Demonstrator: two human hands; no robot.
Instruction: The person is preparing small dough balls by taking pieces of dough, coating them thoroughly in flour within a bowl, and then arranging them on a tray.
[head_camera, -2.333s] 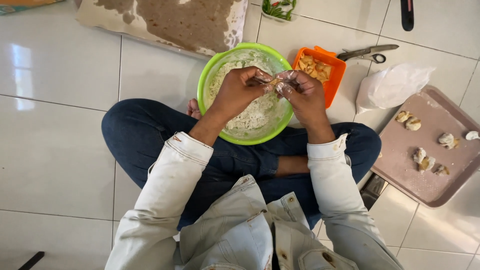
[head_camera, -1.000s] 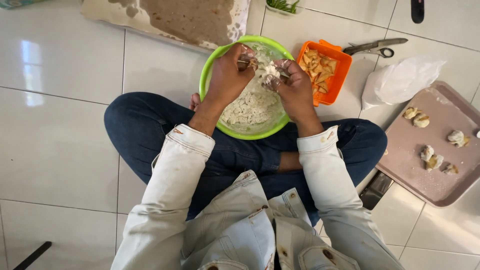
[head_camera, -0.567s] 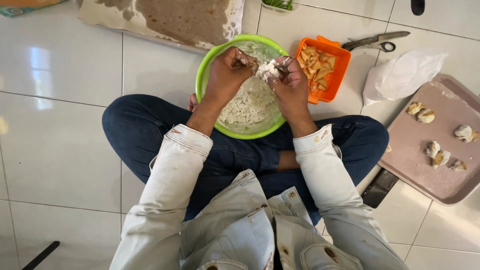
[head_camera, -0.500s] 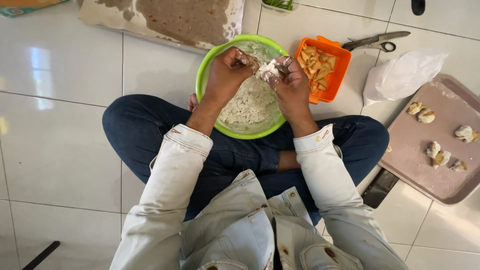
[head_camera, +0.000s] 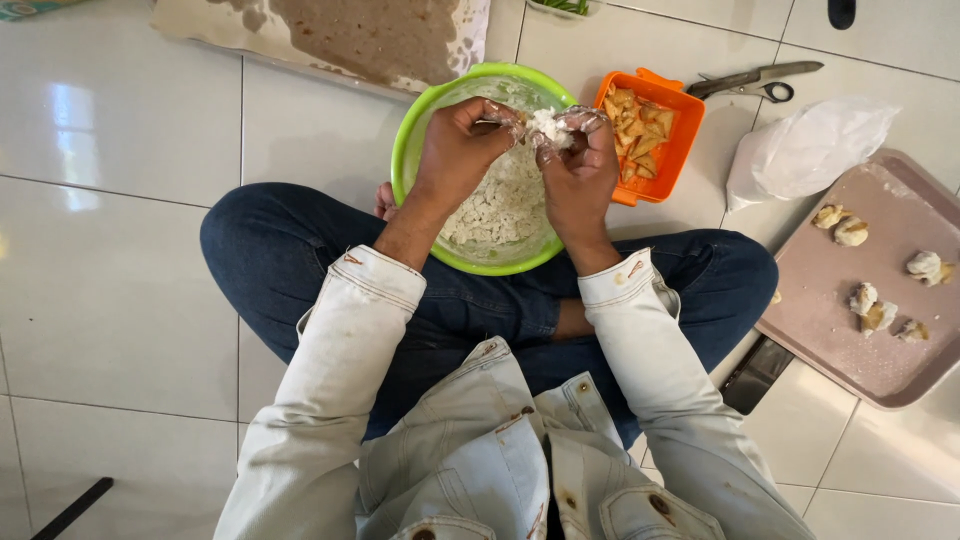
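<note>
We sit on the floor tiles (head_camera: 120, 290) with our legs crossed, and our two hands meet over the green bowl (head_camera: 408, 150). Our left hand (head_camera: 462, 150) and our right hand (head_camera: 578, 165) both pinch the same white lump of filling (head_camera: 547, 125), with a thin clear glove or wrap shining on the fingers (head_camera: 590, 120). Both hands are curled almost shut around that lump.

What could go wrong? We think the lump is soft and sticky. If we squeeze too hard, it may squash out between our fingers. If we hold too loosely, bits may drop. Most would land in the bowl right under our hands, on the white crumbly mix (head_camera: 500, 200), but some could fall on our jeans (head_camera: 300, 260).

Just to the right of our hands sits an orange tub (head_camera: 690, 125) with fried triangle pieces. A bump from our right elbow could tip it. Farther right lie a white plastic bag (head_camera: 810, 150) and a brown tray (head_camera: 830, 330) with small filled pieces (head_camera: 850, 230). Past the tub lie scissors (head_camera: 755, 82).
</note>
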